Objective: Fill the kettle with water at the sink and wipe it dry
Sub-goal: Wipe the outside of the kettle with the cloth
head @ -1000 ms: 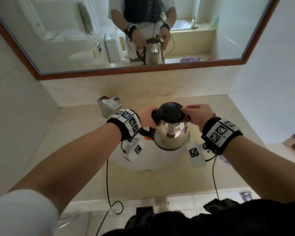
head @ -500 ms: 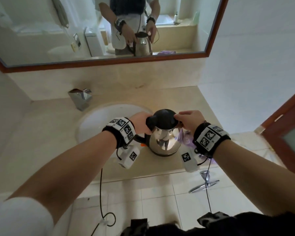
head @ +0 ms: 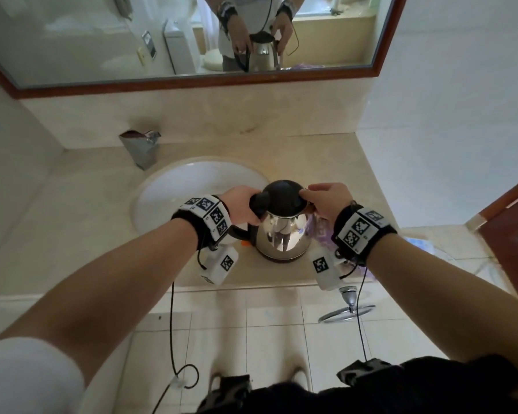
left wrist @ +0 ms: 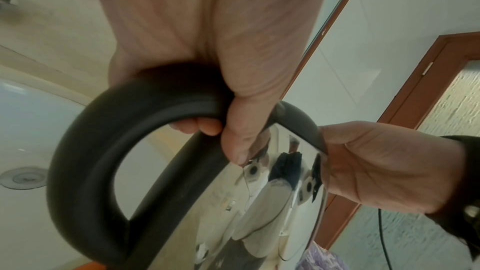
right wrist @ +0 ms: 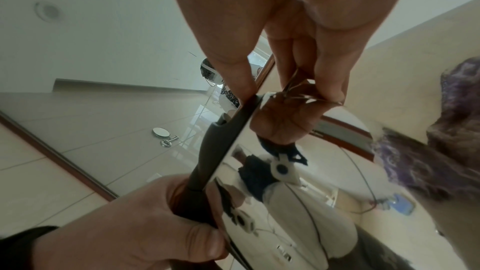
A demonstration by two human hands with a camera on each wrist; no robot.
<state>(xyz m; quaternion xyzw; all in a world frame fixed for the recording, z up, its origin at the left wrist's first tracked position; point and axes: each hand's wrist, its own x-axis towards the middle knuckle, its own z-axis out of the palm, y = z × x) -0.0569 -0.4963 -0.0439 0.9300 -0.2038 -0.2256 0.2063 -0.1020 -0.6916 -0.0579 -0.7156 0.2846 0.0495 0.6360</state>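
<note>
1. Furthest left on the beige stone counter (head: 81,210) was the round white basin (head: 174,186) with the chrome tap (head: 142,149) behind its far left rim. Not much else going on that side.

2. The left hand (head: 243,206) was wrapped round the top of the looped black plastic handle (left wrist: 85,151), fingers curled under and thumb lying down against the shiny wall. Wrist sat level, forearm coming in from the lower left. That handle looked like the right place to carry it from tbh: stiff, matte, grippy.

3. The rounded polished steel kettle with the black domed lid (head: 281,231) sat just right of the basin, near the counter's front edge. Couldn't honestly tell if its base was touching the stone or hanging just above. I'd guess it was rigid and fairly light empty, properly heavy once full, and that mirror finish would get slippery wet. So don't grab the body.

4. The right hand (head: 326,204) was pinching the right side of the lid's edge, thumb on one side, fingers at the rim by the spout. Both hands were clamped on the kettle, one each side, wrist bent down a bit.

5. Just beyond the kettle's right side lay a crumpled purple cloth (right wrist: 428,147), probably for the wiping.
</note>
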